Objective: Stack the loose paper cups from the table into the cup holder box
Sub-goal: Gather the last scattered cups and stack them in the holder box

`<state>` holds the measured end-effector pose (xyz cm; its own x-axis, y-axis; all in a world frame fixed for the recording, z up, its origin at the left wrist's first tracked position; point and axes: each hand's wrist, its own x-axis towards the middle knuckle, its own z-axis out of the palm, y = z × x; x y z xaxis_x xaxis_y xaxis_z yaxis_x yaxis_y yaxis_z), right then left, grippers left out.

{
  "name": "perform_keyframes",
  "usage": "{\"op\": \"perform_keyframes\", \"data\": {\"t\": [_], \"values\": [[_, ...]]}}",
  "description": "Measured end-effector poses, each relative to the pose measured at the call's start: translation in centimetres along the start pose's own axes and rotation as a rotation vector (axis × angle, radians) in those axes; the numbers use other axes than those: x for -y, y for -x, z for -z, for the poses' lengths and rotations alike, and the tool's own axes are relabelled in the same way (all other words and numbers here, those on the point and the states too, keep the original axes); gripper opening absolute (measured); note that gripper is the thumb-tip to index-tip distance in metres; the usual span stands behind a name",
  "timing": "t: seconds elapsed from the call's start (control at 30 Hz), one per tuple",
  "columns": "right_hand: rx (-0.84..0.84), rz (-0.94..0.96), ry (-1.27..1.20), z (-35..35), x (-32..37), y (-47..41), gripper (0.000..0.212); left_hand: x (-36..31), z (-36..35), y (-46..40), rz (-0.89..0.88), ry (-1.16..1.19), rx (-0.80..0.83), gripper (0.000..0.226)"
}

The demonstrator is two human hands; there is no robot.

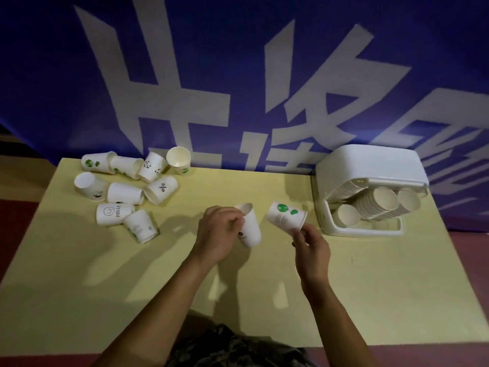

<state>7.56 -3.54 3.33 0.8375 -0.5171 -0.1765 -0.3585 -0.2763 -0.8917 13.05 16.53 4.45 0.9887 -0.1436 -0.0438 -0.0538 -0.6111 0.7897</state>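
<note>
A person at a yellow table (370, 287) holds two paper cups: the left hand (219, 231) grips a plain cup (250, 226) mouth-up, while the right hand (312, 247) pinches the rim of a green-spotted cup (285, 215). Loose cups (124, 189) lie scattered far left; the white cup holder box (370, 192), already holding stacks, stands right. Nesting the pair squarely before carrying them over would likely keep rims from crumpling.

Lay scattered at the far left of the table (264, 300): loose cups (124, 193). Stood at the far right edge: box (370, 168), with stacked cups (378, 205) inside. Sat between those, nearer the front: two hand-held cups (250, 226), side by side.
</note>
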Motion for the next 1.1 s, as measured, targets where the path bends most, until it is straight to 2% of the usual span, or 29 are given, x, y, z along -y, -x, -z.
{"op": "perform_keyframes", "data": {"t": [0.13, 0.23, 0.4, 0.57, 0.73, 0.87, 1.0, 1.1], "values": [[-0.130, 0.260, 0.250, 7.2, -2.3, -4.2, 0.015, -4.3, -4.5, -0.4, 0.106, 0.140, -0.005, 0.018], [-0.179, 0.400, 0.431, 11.6, -4.0, -8.1, 0.015, -6.7, -8.3, -0.9, 0.135, 0.144, 0.015, 0.030], [-0.047, 0.475, 0.632, 15.4, -6.0, -13.1, 0.014, -10.1, -12.8, -1.4, 0.128, 0.104, 0.026, 0.023], [0.112, 0.456, 0.795, 15.2, -9.1, -16.2, 0.014, -12.7, -15.2, -1.8, 0.144, 0.081, -0.013, 0.020], [0.260, 0.482, 0.958, 14.2, -11.4, -18.1, 0.017, -14.5, -17.5, -3.1, 0.051, 0.000, -0.013, 0.020], [0.336, 0.483, 0.913, 14.1, -12.2, -18.9, 0.013, -16.3, -19.3, -4.2, -0.068, -0.110, 0.031, 0.017], [0.271, 0.456, 0.695, 15.6, -12.3, -18.5, 0.027, -18.0, -21.2, -5.3, -0.200, -0.237, 0.060, 0.019], [0.200, 0.403, 0.587, 17.4, -12.6, -17.3, 0.025, -18.3, -22.9, -6.0, -0.266, -0.297, 0.109, 0.021]]}}
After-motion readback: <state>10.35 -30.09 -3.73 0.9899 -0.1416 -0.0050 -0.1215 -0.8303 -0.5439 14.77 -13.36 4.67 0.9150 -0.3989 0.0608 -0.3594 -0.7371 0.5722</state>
